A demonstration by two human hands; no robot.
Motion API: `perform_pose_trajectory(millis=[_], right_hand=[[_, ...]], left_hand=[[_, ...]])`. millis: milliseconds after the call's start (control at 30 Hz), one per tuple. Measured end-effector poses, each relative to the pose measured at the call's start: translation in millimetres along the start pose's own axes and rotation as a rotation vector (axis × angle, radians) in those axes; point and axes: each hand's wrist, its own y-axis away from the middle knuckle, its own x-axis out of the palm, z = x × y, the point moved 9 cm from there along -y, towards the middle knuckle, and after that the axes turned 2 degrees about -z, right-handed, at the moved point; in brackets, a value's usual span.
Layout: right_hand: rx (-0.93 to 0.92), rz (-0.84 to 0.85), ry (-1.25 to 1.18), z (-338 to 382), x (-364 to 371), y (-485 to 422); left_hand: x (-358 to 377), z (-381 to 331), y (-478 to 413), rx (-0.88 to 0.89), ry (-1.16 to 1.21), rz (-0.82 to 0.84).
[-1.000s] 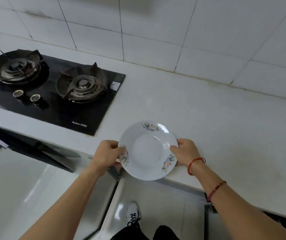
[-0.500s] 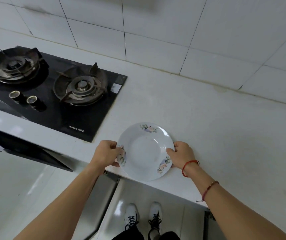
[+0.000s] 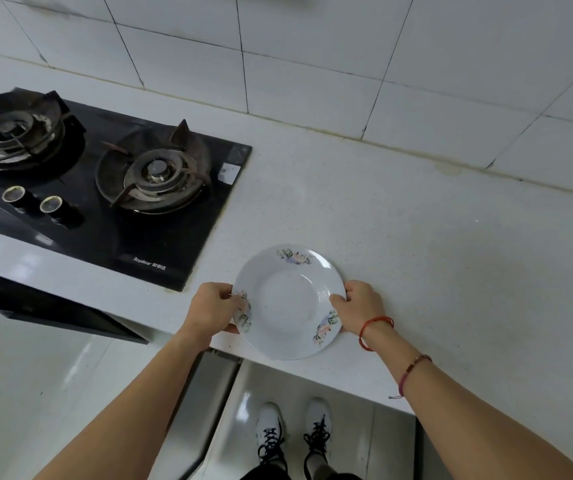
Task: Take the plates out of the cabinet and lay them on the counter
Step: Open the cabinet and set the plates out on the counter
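Since the earlier frames, the plate [image 3: 288, 301] has advanced further onto the bench [image 3: 434, 258] and now sits just right of the stove's [image 3: 105, 202] near corner. The left hand [image 3: 214, 311] grips the plate's left rim and the right hand [image 3: 361, 308] grips its right rim, thumbs on top.

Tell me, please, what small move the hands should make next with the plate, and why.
Probably move the plate a little farther onto the counter, toward the wall, then let go. The left hand and right hand grip its opposite rims, and its near edge overhangs the counter's front edge. Whether it already rests on the counter cannot be told.
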Motion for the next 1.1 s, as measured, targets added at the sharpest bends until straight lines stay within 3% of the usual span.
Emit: perform_pose_trajectory(millis=[367, 733, 1100], right_hand=[[0.012, 0.031, -0.001, -2.2, 2.8, -2.5], [0.077, -0.008, -0.063, 0.4, -20.1, -2.7], [0.075, 0.063, -0.023, 9.2, -18.2, 0.6]], left_hand=[[-0.6, 5.5, -4.2, -0.021, 0.005, -0.015], [-18.3, -8.4, -2.2, 0.025, -0.078, -0.184], [-16.8, -13.6, -0.7, 0.007, -0.107, -0.181]])
